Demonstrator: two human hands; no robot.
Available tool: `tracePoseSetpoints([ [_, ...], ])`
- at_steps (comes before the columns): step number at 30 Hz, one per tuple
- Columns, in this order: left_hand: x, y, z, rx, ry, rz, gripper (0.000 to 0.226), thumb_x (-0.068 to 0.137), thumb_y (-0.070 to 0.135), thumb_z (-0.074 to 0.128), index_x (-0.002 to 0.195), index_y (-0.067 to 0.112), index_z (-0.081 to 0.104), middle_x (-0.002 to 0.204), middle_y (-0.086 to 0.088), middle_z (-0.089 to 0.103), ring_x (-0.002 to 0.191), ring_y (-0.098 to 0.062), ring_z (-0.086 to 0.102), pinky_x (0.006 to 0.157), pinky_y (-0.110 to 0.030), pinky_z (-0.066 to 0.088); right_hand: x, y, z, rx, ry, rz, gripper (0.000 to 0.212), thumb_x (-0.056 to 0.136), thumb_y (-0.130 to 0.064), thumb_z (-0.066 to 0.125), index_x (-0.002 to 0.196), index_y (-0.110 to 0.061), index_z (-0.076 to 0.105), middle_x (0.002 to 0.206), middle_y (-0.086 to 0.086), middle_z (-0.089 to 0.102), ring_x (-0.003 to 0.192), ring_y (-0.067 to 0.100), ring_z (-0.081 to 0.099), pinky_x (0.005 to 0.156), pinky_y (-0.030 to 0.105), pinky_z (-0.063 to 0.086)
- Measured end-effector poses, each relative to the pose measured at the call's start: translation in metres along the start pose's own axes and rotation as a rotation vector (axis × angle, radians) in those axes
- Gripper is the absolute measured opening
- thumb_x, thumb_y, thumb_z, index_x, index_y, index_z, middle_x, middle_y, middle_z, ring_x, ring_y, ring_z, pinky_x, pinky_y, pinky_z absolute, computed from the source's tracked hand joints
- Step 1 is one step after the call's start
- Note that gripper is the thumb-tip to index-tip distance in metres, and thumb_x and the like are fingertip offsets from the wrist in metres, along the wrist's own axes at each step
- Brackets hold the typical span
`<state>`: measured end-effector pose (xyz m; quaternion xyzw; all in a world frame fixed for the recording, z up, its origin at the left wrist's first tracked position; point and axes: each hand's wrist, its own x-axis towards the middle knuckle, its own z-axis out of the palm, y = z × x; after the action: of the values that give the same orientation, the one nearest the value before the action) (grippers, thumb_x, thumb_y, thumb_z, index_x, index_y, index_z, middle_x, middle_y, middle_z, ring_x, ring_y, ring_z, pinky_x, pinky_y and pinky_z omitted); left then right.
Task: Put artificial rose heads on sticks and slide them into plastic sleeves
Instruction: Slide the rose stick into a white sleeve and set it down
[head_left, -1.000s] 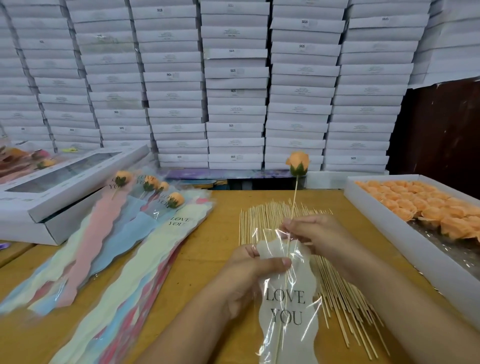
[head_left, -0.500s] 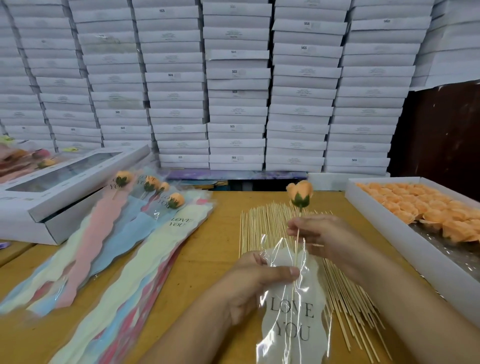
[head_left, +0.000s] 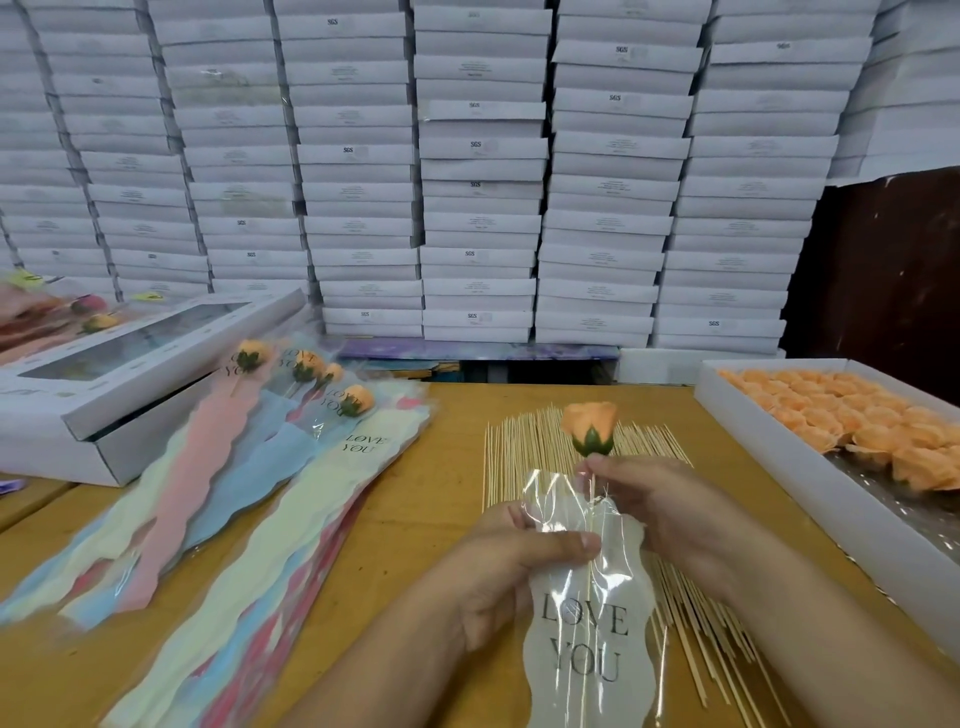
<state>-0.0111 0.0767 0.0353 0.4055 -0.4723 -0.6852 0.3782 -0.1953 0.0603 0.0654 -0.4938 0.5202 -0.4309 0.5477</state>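
- Head view: left hand (head_left: 511, 566) pinches the sleeve (head_left: 587, 613) mouth near the table's (head_left: 441, 499) front edge, keeping it open.
- Right hand (head_left: 649, 499) grips the stick just under the rose (head_left: 589, 426), steering it in; rose not yet inside.

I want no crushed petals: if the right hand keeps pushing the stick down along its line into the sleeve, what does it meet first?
Probably the sleeve's open mouth, then the left hand's thumb pinching the film there. The right hand pinches the stick just under the rose head; depth is unclear.
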Motion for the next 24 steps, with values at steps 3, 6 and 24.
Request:
tracePoseSetpoints([
  [3, -0.002, 0.004, 0.001, 0.005, 0.010, 0.015, 0.060, 0.061, 0.011, 0.093, 0.105, 0.007, 0.053, 0.095, -0.013, 0.073, 0.093, -0.026, 0.069, 0.092, -0.043, 0.056, -0.004, 0.001, -0.002, -0.005, -0.041, 0.024, 0.028, 0.084, -0.038, 0.071, 0.095, -0.013, 0.078, 0.097, 0.000, 0.078, 0.076, 0.008, 0.074, 0.057, 0.024, 0.050],
  [6, 0.001, 0.001, -0.002, 0.023, -0.037, -0.003, 0.053, 0.065, 0.010, 0.092, 0.104, 0.003, 0.057, 0.094, -0.013, 0.076, 0.091, -0.023, 0.072, 0.087, -0.039, 0.059, -0.006, -0.006, -0.008, -0.020, -0.018, -0.032, 0.048, 0.068, -0.044, 0.078, 0.105, -0.014, 0.073, 0.095, -0.001, 0.078, 0.081, 0.013, 0.074, 0.060, 0.024, 0.055],
  [24, 0.003, 0.003, -0.002, -0.025, -0.089, 0.049, 0.013, 0.081, 0.005, 0.078, 0.077, 0.016, 0.081, 0.088, -0.011, 0.077, 0.074, -0.016, 0.074, 0.066, -0.026, 0.057, -0.005, -0.006, 0.000, -0.276, 0.097, -0.359, 0.020, 0.091, -0.007, 0.068, 0.090, -0.021, 0.081, 0.088, -0.002, 0.078, 0.084, 0.014, 0.074, 0.075, 0.027, 0.058],
])
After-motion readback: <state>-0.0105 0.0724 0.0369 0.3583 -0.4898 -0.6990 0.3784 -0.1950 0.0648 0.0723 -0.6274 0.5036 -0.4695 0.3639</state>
